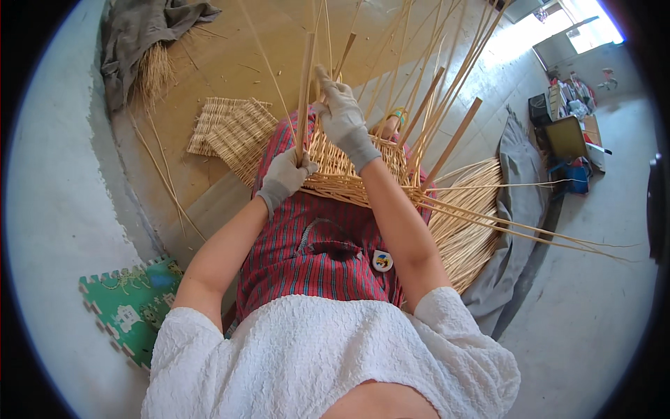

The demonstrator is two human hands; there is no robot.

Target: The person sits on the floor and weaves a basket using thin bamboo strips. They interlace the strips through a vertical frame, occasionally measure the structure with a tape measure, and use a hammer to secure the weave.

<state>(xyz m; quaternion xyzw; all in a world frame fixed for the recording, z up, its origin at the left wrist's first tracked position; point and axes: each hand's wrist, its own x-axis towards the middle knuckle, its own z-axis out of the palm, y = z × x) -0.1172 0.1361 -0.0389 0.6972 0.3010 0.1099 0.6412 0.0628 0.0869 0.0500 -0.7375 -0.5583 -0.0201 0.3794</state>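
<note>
From the head view I saw the half-woven basket [349,174] resting on the lap, on the striped apron [314,251], its upright stakes [447,150] fanning up and away from me. The left hand [285,176], gloved, was clenched round one flat stake [304,91] at the basket's near-left rim, holding it upright. The right hand [342,115], also gloved, was higher, above the rim's middle, fingers closed on thin strands [328,42] between the stakes; exactly which strand it pinched I could not tell. Loose reeds [530,234] trailed off the basket's right side over a bundle [467,230] lying on grey cloth [516,209]. Two woven mats [234,129] lay on the floor past the left knee. The risks, as I judged them: the gripped stake could crack if it were bent hard at the rim; the strand could slip out of the gloved fingers and the weave spring loose; the trailing reeds could snag on the bundle; and the basket, only balanced on the lap, could tip toward the right.
</note>
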